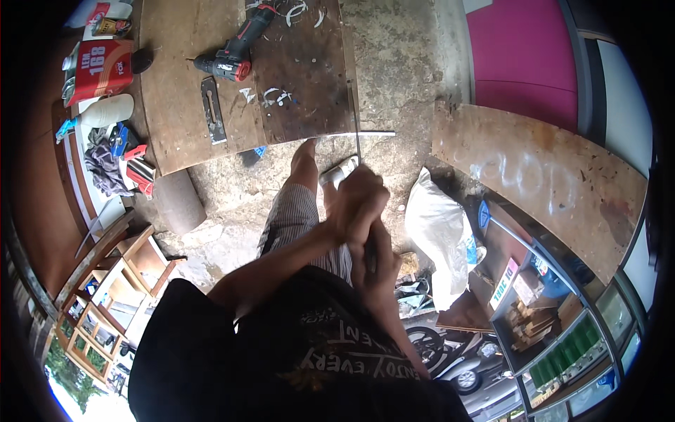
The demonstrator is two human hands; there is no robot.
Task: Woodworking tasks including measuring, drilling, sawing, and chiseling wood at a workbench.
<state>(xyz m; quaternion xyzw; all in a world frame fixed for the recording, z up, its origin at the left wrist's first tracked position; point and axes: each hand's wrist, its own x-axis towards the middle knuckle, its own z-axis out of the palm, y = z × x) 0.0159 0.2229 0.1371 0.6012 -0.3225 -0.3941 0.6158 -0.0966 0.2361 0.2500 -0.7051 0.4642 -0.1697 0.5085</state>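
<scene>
Before my body, both hands are closed close together on a long, thin dark tool [358, 144]. My left hand [357, 202] makes a fist around its upper part. Below it, my right hand [376, 261] wraps a dark section that shows between the fingers. The tool's slim shaft runs away from me along the right edge of a wooden worktable [190, 119]; its exact kind I cannot make out. A narrow white strip [376, 133] lies crosswise at the table's near edge, sticking out past the corner, and the shaft crosses it.
A cordless drill [232, 60] and a slotted dark metal piece [212, 111] lie on the table. Left are a red can [105, 68], a white bottle [109, 110] and a cylinder [179, 202]. Right are a white sack [436, 225] and a wooden board [541, 176].
</scene>
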